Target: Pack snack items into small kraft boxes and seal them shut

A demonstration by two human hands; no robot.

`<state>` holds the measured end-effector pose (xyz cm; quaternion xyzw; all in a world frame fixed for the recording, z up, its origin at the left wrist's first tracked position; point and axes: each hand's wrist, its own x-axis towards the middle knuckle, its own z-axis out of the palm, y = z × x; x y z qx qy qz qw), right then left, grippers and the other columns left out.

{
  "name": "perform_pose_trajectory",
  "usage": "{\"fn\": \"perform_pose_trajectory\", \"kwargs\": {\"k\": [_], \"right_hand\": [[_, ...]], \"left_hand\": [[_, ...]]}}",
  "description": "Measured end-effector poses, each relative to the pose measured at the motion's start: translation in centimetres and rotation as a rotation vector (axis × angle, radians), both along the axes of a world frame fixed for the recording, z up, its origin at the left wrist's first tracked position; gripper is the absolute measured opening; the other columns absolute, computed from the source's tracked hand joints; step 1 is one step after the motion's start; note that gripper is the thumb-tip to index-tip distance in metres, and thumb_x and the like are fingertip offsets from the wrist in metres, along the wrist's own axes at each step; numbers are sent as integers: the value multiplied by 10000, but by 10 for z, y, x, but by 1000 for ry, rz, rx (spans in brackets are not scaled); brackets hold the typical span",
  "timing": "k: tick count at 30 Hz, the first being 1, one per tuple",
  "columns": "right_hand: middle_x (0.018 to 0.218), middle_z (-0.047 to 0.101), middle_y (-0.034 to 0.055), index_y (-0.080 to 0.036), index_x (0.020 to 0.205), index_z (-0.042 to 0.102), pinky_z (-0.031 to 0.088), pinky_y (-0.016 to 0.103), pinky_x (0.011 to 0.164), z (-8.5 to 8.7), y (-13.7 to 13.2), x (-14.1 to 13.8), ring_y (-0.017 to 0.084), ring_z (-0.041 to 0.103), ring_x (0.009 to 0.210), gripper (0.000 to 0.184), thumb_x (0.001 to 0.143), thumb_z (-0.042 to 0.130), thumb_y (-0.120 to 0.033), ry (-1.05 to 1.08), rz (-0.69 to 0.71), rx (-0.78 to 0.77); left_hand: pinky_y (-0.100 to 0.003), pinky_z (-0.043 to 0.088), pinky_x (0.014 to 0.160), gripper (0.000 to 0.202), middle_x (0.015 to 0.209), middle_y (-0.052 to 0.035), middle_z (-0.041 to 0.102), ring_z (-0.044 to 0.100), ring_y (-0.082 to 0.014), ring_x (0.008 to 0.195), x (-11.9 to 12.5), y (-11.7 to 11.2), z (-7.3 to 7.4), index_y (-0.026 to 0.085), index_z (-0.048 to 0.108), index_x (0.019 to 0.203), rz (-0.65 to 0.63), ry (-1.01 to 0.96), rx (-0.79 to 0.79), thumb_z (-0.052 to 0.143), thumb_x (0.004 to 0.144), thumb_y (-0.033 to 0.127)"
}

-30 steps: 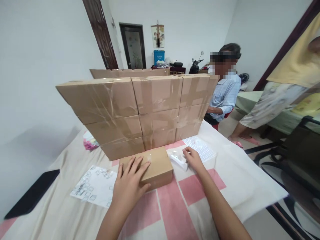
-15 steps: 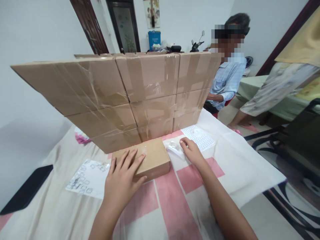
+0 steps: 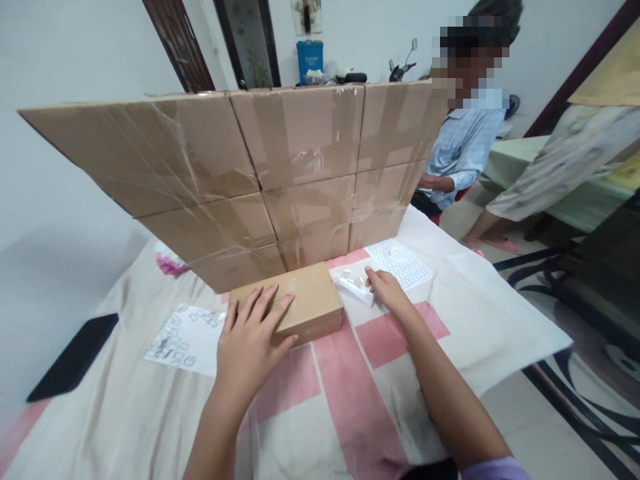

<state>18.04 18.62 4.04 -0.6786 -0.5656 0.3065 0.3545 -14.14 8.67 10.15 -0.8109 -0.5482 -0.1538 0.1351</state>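
My left hand (image 3: 253,339) lies flat with fingers spread on a small brown cardboard box (image 3: 310,300) in front of me on the table. My right hand (image 3: 387,291) rests just right of the box, fingers curled on a small white plastic piece (image 3: 353,285). Behind the box rises a wall of stacked, taped cardboard boxes (image 3: 280,167), three rows high. A white sheet of small labels (image 3: 400,261) lies past my right hand.
A peeled sticker sheet (image 3: 185,330) lies left of the box, a black phone (image 3: 75,357) farther left, a pink bundle (image 3: 170,261) by the stack. The pink-and-white cloth (image 3: 475,313) covers the table. One person in a blue shirt (image 3: 463,143) sits at the right; another stands behind.
The view has shifted slightly nearer the stack. My left hand stays flat on the small box; my right hand has closed a little on the white piece.
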Motion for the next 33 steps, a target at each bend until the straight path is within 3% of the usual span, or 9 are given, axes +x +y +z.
{"fn": "perform_pose_trajectory", "kwargs": {"k": [6,12,16,23,33], "right_hand": [[698,684,76,-209,621,589,447,329,682,-3,2,-2,211,636,673,436,916,436,-491,62,-44,-43],[553,594,42,-204,606,575,377,323,536,-1,3,2,181,533,508,348,851,477,-430,99,-44,-180],[563,590,40,-200,612,555,358,312,509,7,-3,3,168,515,497,330,850,507,-424,83,-13,-214],[557,523,14,-220,561,511,384,308,614,16,-13,-6,187,554,613,373,853,603,-433,-11,19,-120],[509,520,-1,-245,564,400,367,314,628,18,-14,-6,184,568,561,422,952,465,-399,-60,-126,54]], "left_hand": [[-611,305,1196,615,1568,-59,495,450,-359,1437,0,-1,-1,299,539,1467,5,-4,-5,702,879,379],[-604,299,1200,587,1574,-66,488,448,-359,1439,0,-2,1,298,537,1469,1,-19,-14,667,905,390],[-614,299,1196,597,1566,-76,497,460,-368,1428,0,-2,1,292,539,1467,-8,-26,-8,678,894,385],[-617,322,1179,594,1554,-96,508,481,-377,1409,0,-2,1,276,545,1458,-20,-19,21,686,892,390],[-630,339,1158,594,1551,-105,509,481,-383,1406,1,-3,1,262,525,1472,-22,-1,34,668,911,390]]}}
